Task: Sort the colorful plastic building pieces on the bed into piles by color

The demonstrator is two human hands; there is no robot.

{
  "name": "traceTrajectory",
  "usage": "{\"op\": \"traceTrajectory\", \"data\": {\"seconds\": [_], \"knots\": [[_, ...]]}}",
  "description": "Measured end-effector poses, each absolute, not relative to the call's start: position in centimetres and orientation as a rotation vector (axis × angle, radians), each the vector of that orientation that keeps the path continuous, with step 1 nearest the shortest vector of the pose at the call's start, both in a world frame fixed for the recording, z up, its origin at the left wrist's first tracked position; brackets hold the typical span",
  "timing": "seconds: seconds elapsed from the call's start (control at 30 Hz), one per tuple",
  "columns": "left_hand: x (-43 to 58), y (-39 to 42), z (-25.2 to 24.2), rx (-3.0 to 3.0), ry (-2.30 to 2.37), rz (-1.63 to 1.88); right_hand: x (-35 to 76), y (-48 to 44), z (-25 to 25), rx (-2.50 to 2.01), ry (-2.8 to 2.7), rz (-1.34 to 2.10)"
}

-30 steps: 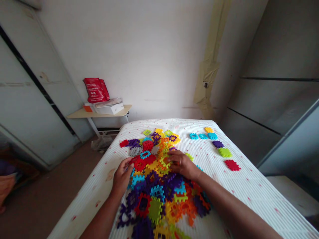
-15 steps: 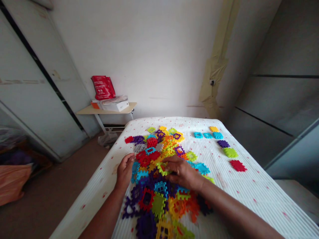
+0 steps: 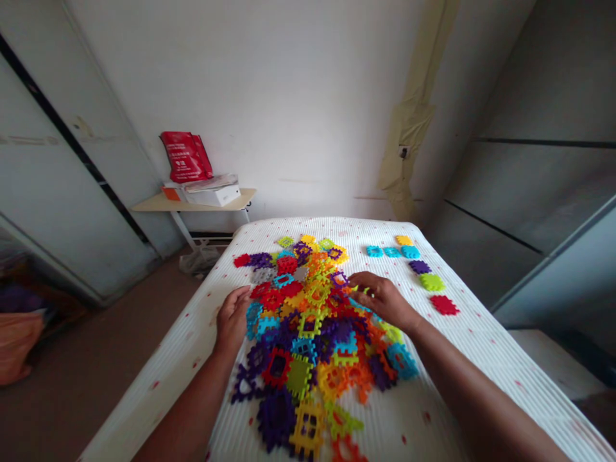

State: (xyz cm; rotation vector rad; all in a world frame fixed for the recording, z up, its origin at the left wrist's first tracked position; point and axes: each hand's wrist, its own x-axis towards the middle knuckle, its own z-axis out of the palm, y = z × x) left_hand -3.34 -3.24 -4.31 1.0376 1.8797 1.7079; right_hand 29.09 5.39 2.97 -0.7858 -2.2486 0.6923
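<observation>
Seven notched tiles (image 3: 432, 282), three blue plus single yellow, purple, green and red ones, lie right of a heap (image 3: 299, 377) too jumbled to count. Left hand (image 3: 232, 319): fingers half open, empty, beside the heap. Right hand (image 3: 382, 298): fingers bent over its edge, hold unclear. White, red-flecked surface (image 3: 173, 366); pale wall (image 3: 298, 115); one red bag (image 3: 185, 157).

The bare left forearm (image 3: 199, 385) slants far and rightward from the near left, its grip (image 3: 233, 316) loosely curved with fingers pointing inward, while the right forearm (image 3: 474, 378) reaches far and leftward, the right grip (image 3: 380, 298) palm-down, fingers bent, their closure hard to make out.
</observation>
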Motion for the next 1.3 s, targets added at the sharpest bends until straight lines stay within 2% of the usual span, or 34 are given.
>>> {"op": "traceTrajectory", "data": {"seconds": [0.17,0.33,0.43,0.53,0.63,1.1,1.3], "knots": [[-3.4,-4.8,-4.5,1.057,1.894,1.706,36.4,5.6,-0.9,-1.214,-2.142,0.624],[-3.0,-8.7,-4.8,1.437,1.978,1.59,40.6,4.0,-4.3,-1.385,-1.971,0.662],[-1.6,-11.5,-3.8,1.846,1.992,1.488,39.6,3.4,-4.7,-1.337,-2.056,0.553],[0.6,-13.4,-2.6,2.259,1.925,1.237,37.0,2.8,-4.3,-1.201,-2.176,0.463],[3.3,-14.0,-1.6,2.459,1.859,1.052,34.4,2.5,-4.3,-1.088,-2.228,0.426],[7.4,-12.6,-1.9,2.513,2.036,0.704,34.6,5.0,-4.7,-1.153,-1.987,0.491],[7.2,-12.2,-2.7,2.584,1.942,0.727,34.3,4.7,-4.6,-1.121,-2.052,0.471]]}}
